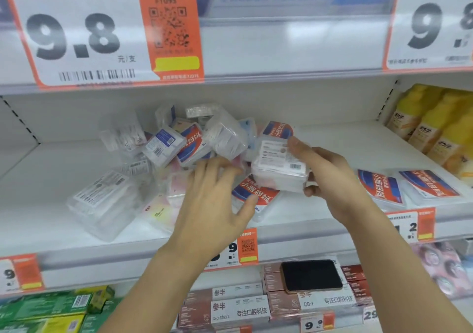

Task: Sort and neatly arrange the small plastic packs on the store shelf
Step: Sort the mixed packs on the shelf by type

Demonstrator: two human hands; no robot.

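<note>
A jumbled heap of small clear plastic packs (194, 140) lies in the middle of the white shelf (46, 179); some carry red-and-blue labels, others are plain. My right hand (325, 176) grips a white-labelled pack (279, 163), held just above the heap's right side. My left hand (215, 194) is spread open over the front of the heap, fingertips touching the packs and thumb beside a red-and-blue pack (253, 192). Two red-and-blue packs (407, 186) lie flat side by side on the shelf's right part. A larger clear pack (102, 202) lies tilted at the left.
Yellow bottles (435, 133) stand at the shelf's right end. Price tags hang on the shelf above (107, 30) and along the front rail (245, 248). On the shelf below, a black phone (311, 275) rests on toothpaste boxes (240, 307); green boxes (51, 309) sit left.
</note>
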